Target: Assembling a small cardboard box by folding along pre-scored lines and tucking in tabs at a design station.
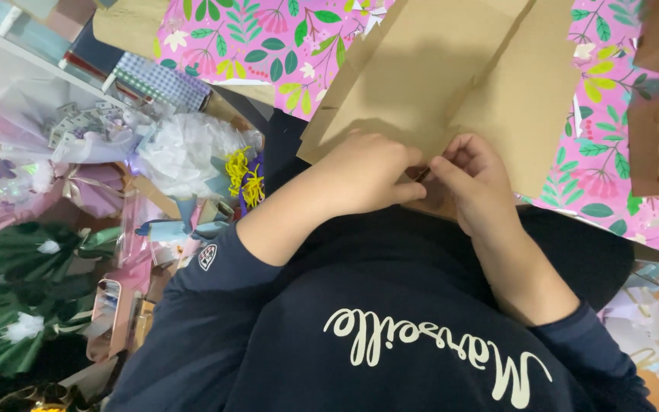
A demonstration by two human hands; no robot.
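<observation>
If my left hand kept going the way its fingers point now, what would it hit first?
Most likely the right hand: the left hand points across at it, fingertips nearly meeting at the brown cardboard sheet's edge. Depth is unclear.

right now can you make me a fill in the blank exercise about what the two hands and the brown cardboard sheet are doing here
1. Both hands pinch the near edge of the flat brown ____ sheet.
2. The sheet lies on a pink cloth printed with ____ and leaves.
3. The left hand and right hand meet with their ____ touching.
4. The yellow shredded paper strands lie to the ____ of the hands.

Missing words: cardboard; flowers; fingertips; left
</observation>
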